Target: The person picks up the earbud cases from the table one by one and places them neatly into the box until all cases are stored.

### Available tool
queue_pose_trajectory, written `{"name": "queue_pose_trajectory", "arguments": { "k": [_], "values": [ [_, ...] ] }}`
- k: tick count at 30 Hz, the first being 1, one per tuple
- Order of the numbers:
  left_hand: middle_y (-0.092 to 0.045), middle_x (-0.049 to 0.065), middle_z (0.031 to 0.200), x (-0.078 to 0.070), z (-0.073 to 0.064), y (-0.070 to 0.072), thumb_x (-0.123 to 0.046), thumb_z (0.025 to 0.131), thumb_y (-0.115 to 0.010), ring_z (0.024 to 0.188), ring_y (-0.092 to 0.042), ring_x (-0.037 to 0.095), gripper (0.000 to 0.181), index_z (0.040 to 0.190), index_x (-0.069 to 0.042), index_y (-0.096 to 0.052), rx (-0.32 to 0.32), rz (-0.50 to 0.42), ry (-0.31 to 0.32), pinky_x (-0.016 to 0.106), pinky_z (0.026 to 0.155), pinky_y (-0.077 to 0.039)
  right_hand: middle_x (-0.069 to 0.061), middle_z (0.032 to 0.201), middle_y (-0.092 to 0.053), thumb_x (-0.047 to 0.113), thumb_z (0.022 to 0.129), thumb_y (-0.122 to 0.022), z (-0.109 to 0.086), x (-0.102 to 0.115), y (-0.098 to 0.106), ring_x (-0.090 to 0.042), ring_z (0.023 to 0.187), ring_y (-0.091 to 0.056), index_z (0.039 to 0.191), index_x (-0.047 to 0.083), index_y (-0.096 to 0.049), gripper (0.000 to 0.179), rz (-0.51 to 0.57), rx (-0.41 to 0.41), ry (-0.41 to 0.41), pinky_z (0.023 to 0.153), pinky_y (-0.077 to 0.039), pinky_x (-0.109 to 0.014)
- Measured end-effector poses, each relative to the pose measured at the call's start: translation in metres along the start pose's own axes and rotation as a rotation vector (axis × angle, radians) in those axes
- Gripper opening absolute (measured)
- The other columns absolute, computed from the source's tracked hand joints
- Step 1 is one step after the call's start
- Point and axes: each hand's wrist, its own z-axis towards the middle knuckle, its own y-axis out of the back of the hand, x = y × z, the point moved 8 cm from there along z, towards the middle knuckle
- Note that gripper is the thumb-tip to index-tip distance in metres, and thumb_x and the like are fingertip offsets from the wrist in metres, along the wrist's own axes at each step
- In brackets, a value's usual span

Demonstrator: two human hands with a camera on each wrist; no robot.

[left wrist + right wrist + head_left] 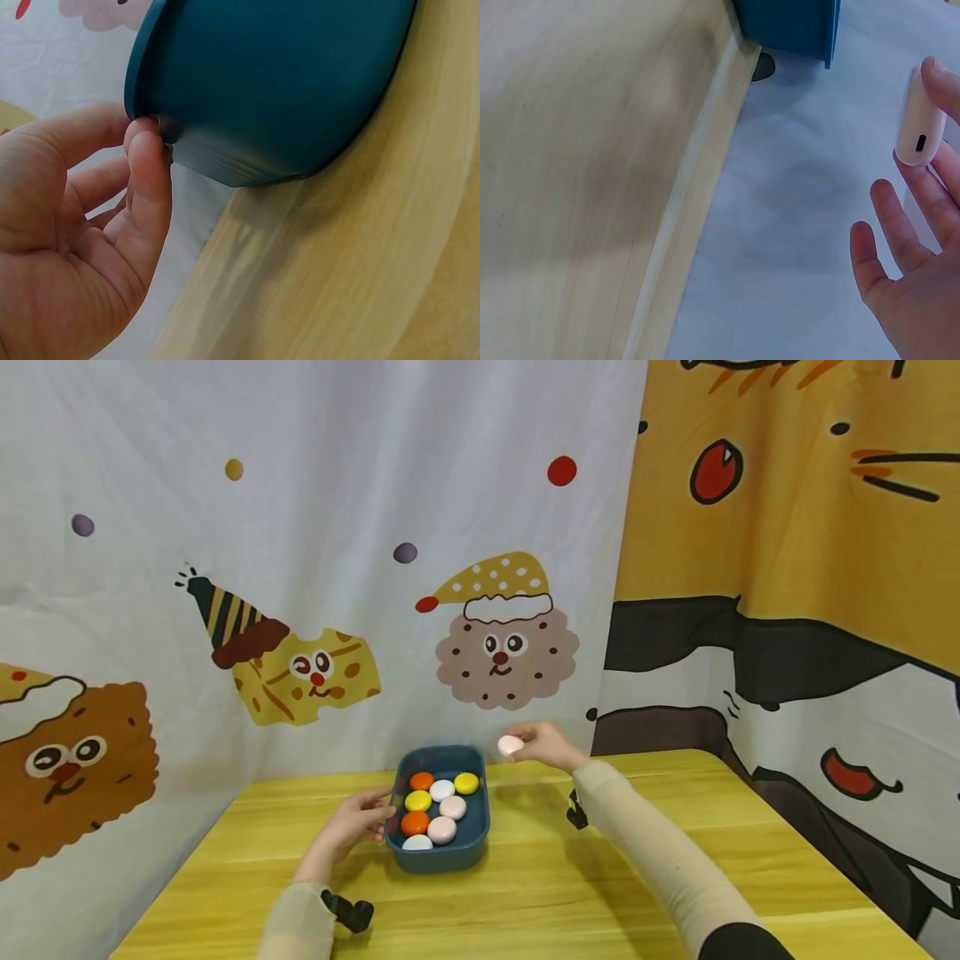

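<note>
A dark blue plastic bin stands on the table with several smooth round discs inside, among them orange, yellow, white and pale pink ones. At its left side, my left hand pinches the rim; the left wrist view shows the thumb against the bin wall. Beyond the bin's right side, my right hand holds a pale pink disc up in the air between thumb and fingers. A small dark slot shows on the edge of this disc in the right wrist view.
The yellow wood-grain table ends close behind the bin at a white cloth printed with cartoon snacks. An orange cartoon cloth hangs along the right. Each wrist wears a black mount.
</note>
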Motion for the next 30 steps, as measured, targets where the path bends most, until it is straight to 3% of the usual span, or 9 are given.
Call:
{"name": "queue_pose_trajectory", "arguments": {
  "k": [11,20,26,30],
  "values": [
    [-0.053,0.013,0.104,0.004,0.004,0.000,-0.007,0.095,-0.060,0.060,-0.053,0.012,0.057,0.146,0.006,-0.037,-0.007,-0.010,0.000,0.025,0.056,-0.052,-0.006,0.114,-0.067,0.014,0.078,-0.081,0.001,-0.002,0.002,-0.022,0.098,-0.060,0.120,0.008,-0.069,0.044,0.009,-0.016,-0.033,0.079,-0.051,-0.034],
    [-0.053,0.014,0.106,0.003,-0.003,0.005,-0.007,0.095,-0.059,0.060,-0.052,0.014,0.057,0.146,0.006,-0.037,-0.019,0.006,0.002,0.027,0.057,-0.052,-0.011,0.117,-0.066,0.013,0.080,-0.080,0.002,0.009,-0.004,-0.030,0.103,-0.059,0.123,0.002,-0.065,0.047,0.035,0.009,-0.011,0.082,-0.051,-0.037],
    [-0.053,0.015,0.107,0.000,-0.002,0.002,-0.008,0.096,-0.060,0.061,-0.052,0.014,0.058,0.147,0.005,-0.036,0.003,0.004,-0.006,0.027,0.057,-0.051,-0.010,0.118,-0.065,0.012,0.080,-0.080,0.003,0.012,0.001,-0.028,0.104,-0.059,0.126,0.002,-0.064,0.050,0.025,0.001,-0.042,0.084,-0.050,-0.039],
    [-0.054,0.014,0.105,0.000,0.000,0.001,-0.008,0.095,-0.060,0.061,-0.052,0.014,0.058,0.146,0.005,-0.037,-0.005,-0.002,-0.003,0.027,0.057,-0.052,-0.011,0.118,-0.065,0.012,0.081,-0.079,0.007,0.017,0.002,-0.026,0.102,-0.059,0.128,0.001,-0.062,0.051,0.011,0.025,-0.017,0.083,-0.050,-0.039]
  ]
}}
